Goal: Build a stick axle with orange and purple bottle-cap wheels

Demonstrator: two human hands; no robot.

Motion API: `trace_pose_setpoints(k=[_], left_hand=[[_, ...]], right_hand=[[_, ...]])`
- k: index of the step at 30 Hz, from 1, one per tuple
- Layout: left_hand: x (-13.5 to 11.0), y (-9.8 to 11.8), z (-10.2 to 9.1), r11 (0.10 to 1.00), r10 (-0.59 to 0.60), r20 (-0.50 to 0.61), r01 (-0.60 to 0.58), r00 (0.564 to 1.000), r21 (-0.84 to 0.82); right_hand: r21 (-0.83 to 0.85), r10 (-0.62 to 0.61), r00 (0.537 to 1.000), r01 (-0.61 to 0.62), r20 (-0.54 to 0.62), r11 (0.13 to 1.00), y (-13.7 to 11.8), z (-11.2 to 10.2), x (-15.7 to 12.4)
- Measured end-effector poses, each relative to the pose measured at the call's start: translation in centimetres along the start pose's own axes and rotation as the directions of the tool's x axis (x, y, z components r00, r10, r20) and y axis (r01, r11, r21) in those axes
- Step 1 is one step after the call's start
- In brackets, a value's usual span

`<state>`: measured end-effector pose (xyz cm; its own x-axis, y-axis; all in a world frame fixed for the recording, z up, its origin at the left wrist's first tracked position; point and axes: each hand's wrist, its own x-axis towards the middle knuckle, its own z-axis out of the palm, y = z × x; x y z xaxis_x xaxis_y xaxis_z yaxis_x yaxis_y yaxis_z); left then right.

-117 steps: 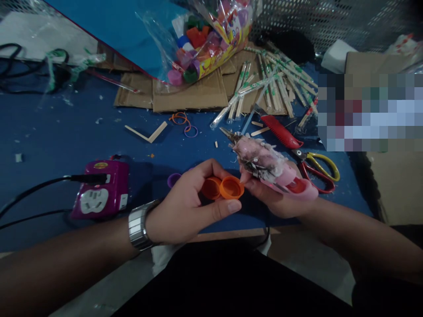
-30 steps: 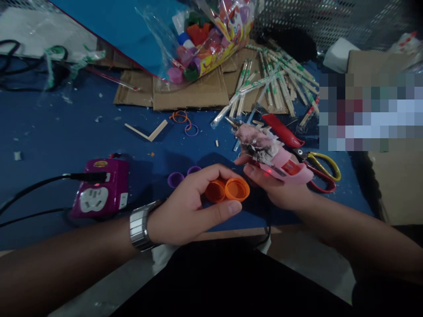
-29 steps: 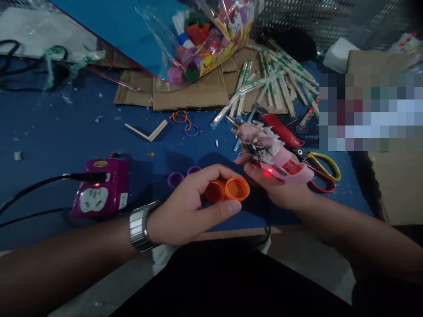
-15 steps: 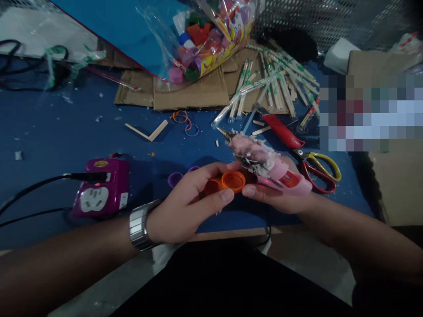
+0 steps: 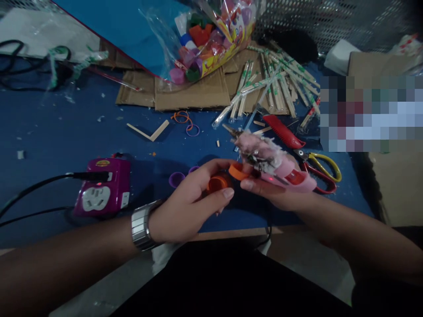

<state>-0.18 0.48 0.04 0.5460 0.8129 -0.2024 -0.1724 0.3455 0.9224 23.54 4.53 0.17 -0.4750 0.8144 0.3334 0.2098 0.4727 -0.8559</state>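
My left hand (image 5: 191, 200), with a metal watch on its wrist, pinches two joined orange bottle caps (image 5: 222, 179) between thumb and fingers. One cap is tilted up against my right hand's fingertips. My right hand (image 5: 280, 193) is closed around a pink glue gun (image 5: 274, 160) crusted with dried glue, its nozzle pointing up and left and a small red light lit on its body. Two purple caps (image 5: 177, 178) lie on the blue table just behind my left hand.
A purple power strip (image 5: 102, 188) with a black cable plugged in sits at the left. Behind lie a red-handled knife (image 5: 282, 131), red and yellow scissors (image 5: 319, 167), wrapped chopsticks (image 5: 271, 83), cardboard pieces (image 5: 191, 92), a bag of coloured caps (image 5: 205, 39), rubber bands (image 5: 185, 121) and glued sticks (image 5: 148, 132).
My hands have come together. The orange caps moved right and one tipped up against my right fingers, while the glue gun dropped lower and closer to them.
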Motion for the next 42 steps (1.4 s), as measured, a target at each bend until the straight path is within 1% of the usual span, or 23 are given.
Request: trace_pose_setpoints(k=[2,4,5,6,8,11,15,20,22,26,28,31,33,36,39,41,42], left_hand=[[0.0,-0.2,0.1,0.997,0.011,-0.015,-0.012,1.0,-0.074],[0.0,-0.4,0.2,0.991,0.023,-0.029,-0.027,0.999,-0.133],[0.0,-0.4,0.2,0.989,0.024,-0.033,-0.029,0.999,-0.142],[0.1,-0.4,0.2,0.989,0.022,-0.038,-0.027,0.999,-0.142],[0.1,-0.3,0.2,0.99,0.016,-0.038,-0.021,0.999,-0.136],[0.2,-0.1,0.2,0.991,0.004,-0.047,-0.01,0.999,-0.134],[0.3,0.1,0.4,0.993,-0.001,-0.059,-0.006,0.998,-0.117],[0.1,-0.1,0.4,0.995,0.003,-0.048,-0.008,0.999,-0.102],[0.1,-0.1,0.4,0.995,0.01,-0.057,-0.015,0.998,-0.095],[0.0,0.1,0.3,1.0,0.003,-0.063,-0.004,0.998,-0.013],[-0.1,0.2,0.3,1.0,-0.003,-0.052,0.004,0.999,0.024],[-0.1,0.3,0.3,1.0,-0.001,-0.039,0.002,0.999,0.028],[-0.1,0.3,0.3,1.0,0.011,-0.043,-0.01,0.999,0.018],[0.1,0.1,0.2,0.999,0.033,-0.072,-0.033,0.997,-0.002],[0.4,-0.1,-0.1,0.997,0.077,-0.147,-0.077,0.986,0.007],[0.5,-0.2,-0.3,0.993,0.119,-0.215,-0.119,0.969,0.016],[0.6,-0.3,-0.4,0.989,0.139,-0.241,-0.144,0.961,-0.006]], right_hand=[[0.024,0.138,0.989,-0.137,-0.055,0.99,0.2,0.1,-0.2],[0.1,0.306,0.947,-0.296,-0.102,0.95,0.5,0.3,-0.4],[0.147,0.367,0.922,-0.349,-0.124,0.925,0.6,0.4,-0.5],[0.187,0.405,0.903,-0.378,-0.144,0.907,0.6,0.5,-0.5],[0.221,0.438,0.881,-0.398,-0.177,0.89,0.7,0.7,-0.6],[0.201,0.45,0.867,-0.413,-0.212,0.889,0.6,0.8,-0.4],[0.223,0.475,0.858,-0.433,-0.195,0.873,0.3,0.8,0.0],[0.206,0.458,0.871,-0.422,-0.177,0.883,0.5,0.9,0.5],[0.183,0.466,0.867,-0.436,-0.178,0.881,0.6,0.9,0.7],[0.165,0.485,0.861,-0.461,-0.155,0.872,0.5,0.8,0.7],[0.178,0.462,0.876,-0.437,-0.141,0.882,0.4,0.8,0.6],[0.175,0.43,0.893,-0.405,-0.137,0.897,0.4,0.9,0.6],[0.179,0.462,0.876,-0.437,-0.136,0.882,0.3,0.9,0.7],[0.194,0.509,0.849,-0.48,-0.142,0.856,0.2,1.0,0.8],[0.165,0.48,0.866,-0.458,-0.137,0.873,0.1,0.8,0.9],[0.139,0.463,0.875,-0.445,-0.141,0.884,0.2,0.7,0.8],[0.125,0.461,0.876,-0.446,-0.145,0.887,0.2,0.7,0.8]])
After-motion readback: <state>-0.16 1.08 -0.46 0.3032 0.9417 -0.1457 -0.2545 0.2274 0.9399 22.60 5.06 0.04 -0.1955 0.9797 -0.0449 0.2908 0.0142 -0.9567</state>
